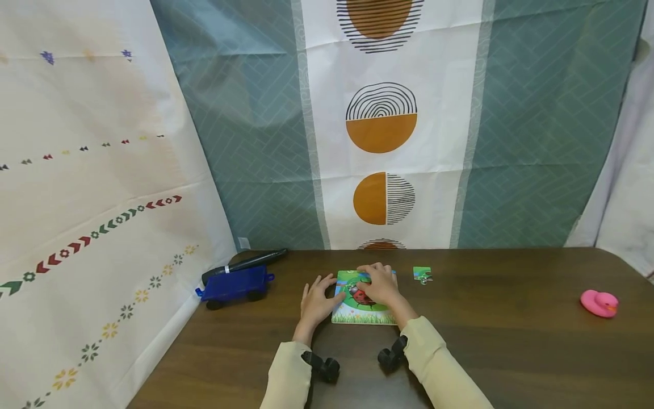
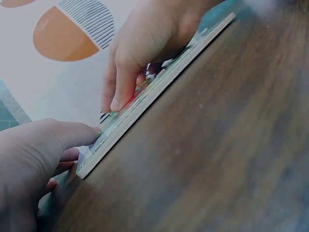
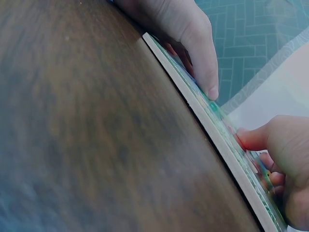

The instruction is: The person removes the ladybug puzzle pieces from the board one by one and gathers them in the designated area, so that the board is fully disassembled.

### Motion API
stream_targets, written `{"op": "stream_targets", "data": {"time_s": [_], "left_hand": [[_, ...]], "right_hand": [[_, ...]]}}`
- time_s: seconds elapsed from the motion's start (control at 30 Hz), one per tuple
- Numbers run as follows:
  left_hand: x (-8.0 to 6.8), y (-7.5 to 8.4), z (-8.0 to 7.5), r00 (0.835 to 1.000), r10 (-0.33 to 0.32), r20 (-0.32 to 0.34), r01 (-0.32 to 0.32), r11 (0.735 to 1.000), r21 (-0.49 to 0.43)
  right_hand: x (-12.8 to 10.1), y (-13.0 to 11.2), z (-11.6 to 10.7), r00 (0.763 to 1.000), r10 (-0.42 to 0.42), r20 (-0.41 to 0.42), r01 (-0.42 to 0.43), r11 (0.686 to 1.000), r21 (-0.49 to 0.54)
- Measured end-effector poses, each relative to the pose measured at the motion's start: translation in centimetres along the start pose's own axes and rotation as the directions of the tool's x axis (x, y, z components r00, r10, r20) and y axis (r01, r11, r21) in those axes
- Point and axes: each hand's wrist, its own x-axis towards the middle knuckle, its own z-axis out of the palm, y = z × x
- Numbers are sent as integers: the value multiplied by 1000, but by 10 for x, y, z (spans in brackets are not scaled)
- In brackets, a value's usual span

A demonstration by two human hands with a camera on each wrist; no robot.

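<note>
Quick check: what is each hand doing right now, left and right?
Left hand: open, fingers resting on the left edge of the puzzle board.
Right hand: open, fingertips pressing down on the board; nothing gripped.

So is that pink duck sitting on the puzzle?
No, the duck sits far off at the table's right edge, well apart from the puzzle under the hands.

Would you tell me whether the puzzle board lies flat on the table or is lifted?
Flat: the puzzle board rests flush on the table, with no gap beneath its edge.
</note>
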Motion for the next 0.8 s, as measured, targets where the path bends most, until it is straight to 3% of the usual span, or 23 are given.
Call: {"op": "stream_targets", "data": {"time_s": [0.43, 0.67, 0.8], "left_hand": [[2, 4, 4, 1000, -7, -8, 7, 1000, -24], [0, 3, 2, 1000, -7, -15, 6, 1000, -17], [-1, 2, 0, 1000, -8, -13, 8, 1000, -11]], "right_hand": [[0, 5, 0, 998, 6, -63, 1, 993, 122], [-4, 7, 1, 997, 47, -69, -27, 965, 259], [-4, 9, 3, 998, 43, -55, -28, 969, 246]]}}
